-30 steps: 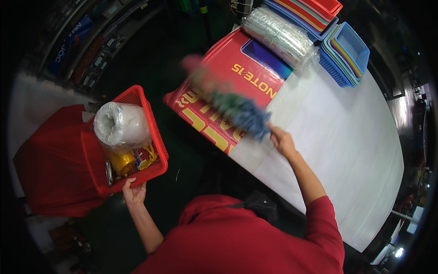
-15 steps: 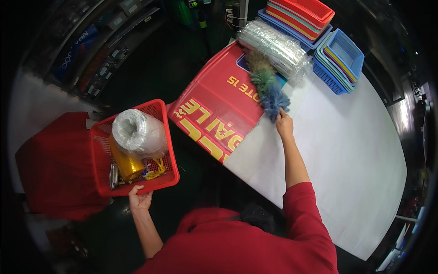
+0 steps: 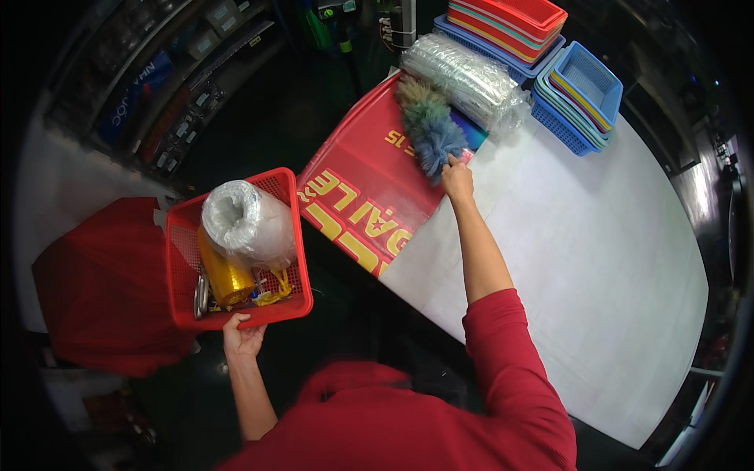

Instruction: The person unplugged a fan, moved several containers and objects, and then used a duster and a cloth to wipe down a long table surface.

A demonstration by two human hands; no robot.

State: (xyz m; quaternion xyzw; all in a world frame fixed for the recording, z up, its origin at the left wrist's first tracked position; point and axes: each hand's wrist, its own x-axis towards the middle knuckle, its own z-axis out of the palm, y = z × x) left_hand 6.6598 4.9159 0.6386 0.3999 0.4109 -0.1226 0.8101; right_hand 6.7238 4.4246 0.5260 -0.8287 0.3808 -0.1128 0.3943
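Observation:
My left hand [image 3: 245,337] grips the near rim of a red plastic basket [image 3: 283,312], held off to the left of the table. Inside the basket a clear plastic roll [image 3: 271,231] leans over a shiny golden-yellow roll [image 3: 228,280]. Metal scissors or a similar silver tool [image 3: 201,295] and a yellow cord [image 3: 275,290] lie low in it, partly hidden. My right hand [image 3: 458,179] is closed on the near end of a fluffy duster [image 3: 434,129] in blue, green and beige, its handle hidden by my fingers. The duster rests over a red printed sheet [image 3: 357,184] on the table.
Behind the duster lies a large roll of clear plastic wrap [image 3: 467,78]. Stacked red baskets [image 3: 510,23] and stacked blue baskets [image 3: 577,94] stand at the table's far end. The white tabletop [image 3: 581,275] extends right. Shelves [image 3: 181,102] line the far left, above a red cloth cover [image 3: 110,290].
My right hand has moved the duster left and away from me, exposing more of the blue patch beside the wrap. The basket stays in my left hand, shifted slightly right in view.

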